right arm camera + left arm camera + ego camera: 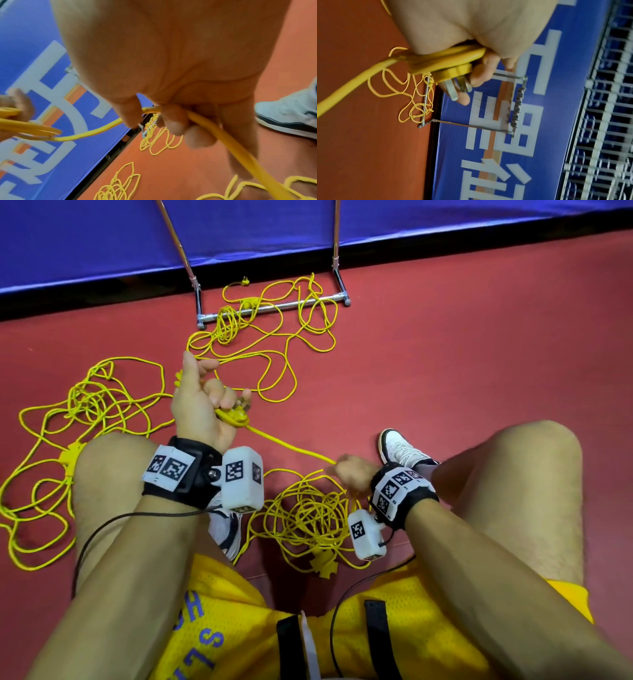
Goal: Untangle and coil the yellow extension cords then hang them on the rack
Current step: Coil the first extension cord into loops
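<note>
Coiling just begun: left hand (202, 405) grips plug end (453, 70) w/ first loops, right hand (352, 474) closed on same yellow cord (291, 445) at 5 o'clock; remaining tangles on floor, rack (270, 308) at 12; next, feed slack over w/o snagging.

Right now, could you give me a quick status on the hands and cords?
Left hand grips plug. Right hand grips cord. Tangled cords drape the rack base.

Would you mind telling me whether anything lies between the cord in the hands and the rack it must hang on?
Yes: loose yellow cord loops sprawl on the floor between the held cord and the rack, some draped over its base bar. Nothing else visible intervenes.
</note>
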`<action>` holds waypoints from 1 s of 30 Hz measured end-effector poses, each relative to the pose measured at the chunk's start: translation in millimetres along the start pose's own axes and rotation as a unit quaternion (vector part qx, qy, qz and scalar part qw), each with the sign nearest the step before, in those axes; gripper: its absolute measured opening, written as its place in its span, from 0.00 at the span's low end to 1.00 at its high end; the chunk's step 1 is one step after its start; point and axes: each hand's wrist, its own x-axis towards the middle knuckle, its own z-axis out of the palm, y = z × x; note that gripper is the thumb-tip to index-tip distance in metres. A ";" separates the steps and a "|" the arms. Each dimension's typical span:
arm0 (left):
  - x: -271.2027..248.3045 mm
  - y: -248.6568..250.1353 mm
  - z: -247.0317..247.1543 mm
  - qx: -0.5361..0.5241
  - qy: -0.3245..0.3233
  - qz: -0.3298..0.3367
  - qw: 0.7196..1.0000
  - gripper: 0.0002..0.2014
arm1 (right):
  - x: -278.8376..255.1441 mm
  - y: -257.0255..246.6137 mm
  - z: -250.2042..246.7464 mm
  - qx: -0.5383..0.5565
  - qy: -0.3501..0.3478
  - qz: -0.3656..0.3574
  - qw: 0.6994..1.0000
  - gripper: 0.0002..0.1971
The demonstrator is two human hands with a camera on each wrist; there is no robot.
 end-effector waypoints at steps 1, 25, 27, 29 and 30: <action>1.4 -1.8 -1.1 0.037 0.007 0.021 0.999 0.17 | -3.9 -5.7 0.1 0.017 0.017 -0.022 0.999 0.15; -33.7 -52.7 0.2 0.549 -0.326 -0.176 0.749 0.34 | -41.8 -38.1 -25.0 -0.062 0.194 -0.347 0.916 0.15; -32.9 -47.1 1.4 0.497 -0.342 -0.179 0.777 0.27 | -40.6 -36.3 -28.5 -0.053 0.154 -0.309 0.937 0.19; -29.1 -37.8 0.8 0.439 -0.340 -0.174 0.813 0.21 | -34.5 -32.4 -30.6 0.005 0.098 -0.273 0.957 0.25; -26.8 -32.3 0.3 0.407 -0.323 -0.180 0.835 0.18 | -28.9 -28.7 -31.6 0.014 0.075 -0.251 0.965 0.25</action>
